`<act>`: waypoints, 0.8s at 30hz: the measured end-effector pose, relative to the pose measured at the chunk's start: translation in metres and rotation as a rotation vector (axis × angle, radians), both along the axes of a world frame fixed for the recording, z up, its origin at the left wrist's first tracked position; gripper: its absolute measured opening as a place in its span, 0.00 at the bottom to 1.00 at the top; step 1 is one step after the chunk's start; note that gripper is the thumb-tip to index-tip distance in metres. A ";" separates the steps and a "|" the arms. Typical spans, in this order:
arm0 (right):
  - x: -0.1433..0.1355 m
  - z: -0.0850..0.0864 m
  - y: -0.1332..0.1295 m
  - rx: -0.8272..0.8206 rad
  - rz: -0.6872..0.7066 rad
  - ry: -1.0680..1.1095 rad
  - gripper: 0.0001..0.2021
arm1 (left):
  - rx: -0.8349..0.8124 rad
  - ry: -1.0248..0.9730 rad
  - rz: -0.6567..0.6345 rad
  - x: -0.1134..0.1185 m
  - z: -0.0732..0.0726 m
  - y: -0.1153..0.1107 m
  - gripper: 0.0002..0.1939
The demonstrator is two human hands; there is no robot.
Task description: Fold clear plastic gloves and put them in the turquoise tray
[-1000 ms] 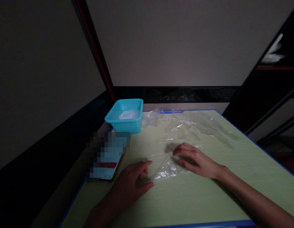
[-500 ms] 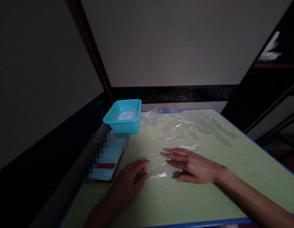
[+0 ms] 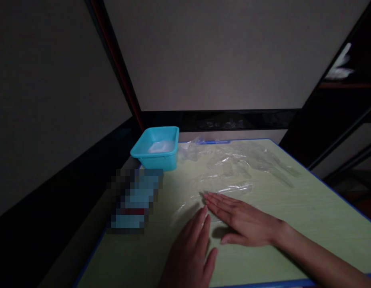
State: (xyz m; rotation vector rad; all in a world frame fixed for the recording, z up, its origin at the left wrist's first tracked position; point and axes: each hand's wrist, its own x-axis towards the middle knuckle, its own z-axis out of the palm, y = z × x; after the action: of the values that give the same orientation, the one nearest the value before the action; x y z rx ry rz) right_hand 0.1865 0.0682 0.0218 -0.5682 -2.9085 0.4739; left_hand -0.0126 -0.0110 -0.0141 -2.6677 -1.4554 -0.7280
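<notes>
A thin, crumpled sheet of clear plastic [image 3: 225,160] is spread over the pale green table [image 3: 296,224]. My left hand [image 3: 193,248] is at the plastic's near edge, fingers stretched forward and thumb apart, holding nothing. Beside it on the right, my right hand [image 3: 241,220] lies palm down with its fingers extended across the near part of the plastic. The fingertips of both hands are close together. Whether the left palm touches the table is hard to tell.
A turquoise basket [image 3: 155,156] with something white inside stands at the table's back left corner. In front of it lies a phone [image 3: 137,200], its screen blurred. Wall panels rise behind the table and to the left; a dark shelf [image 3: 347,85] is at the right.
My left hand has moved right and nearer, its bent fingers now stretched out. My right hand has shifted slightly nearer with its fingers closer together. The plastic's near left part has spread to the left.
</notes>
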 end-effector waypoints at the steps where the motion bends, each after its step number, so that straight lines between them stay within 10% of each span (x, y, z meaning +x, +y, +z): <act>1: 0.000 -0.003 -0.001 -0.014 -0.009 -0.001 0.39 | -0.034 0.039 -0.026 0.008 -0.002 -0.004 0.29; 10: 0.004 -0.018 -0.003 -0.003 -0.041 -0.019 0.41 | -0.208 0.129 -0.037 0.014 0.001 -0.002 0.39; 24: 0.004 -0.016 -0.003 -0.029 -0.060 -0.050 0.42 | -0.056 0.187 0.185 -0.048 -0.014 -0.008 0.37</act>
State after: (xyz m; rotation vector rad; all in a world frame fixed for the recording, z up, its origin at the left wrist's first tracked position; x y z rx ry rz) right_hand 0.1904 0.0656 0.0061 -0.6789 -2.9266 0.5021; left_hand -0.0607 -0.0193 -0.0284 -2.5131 -1.6635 -0.4190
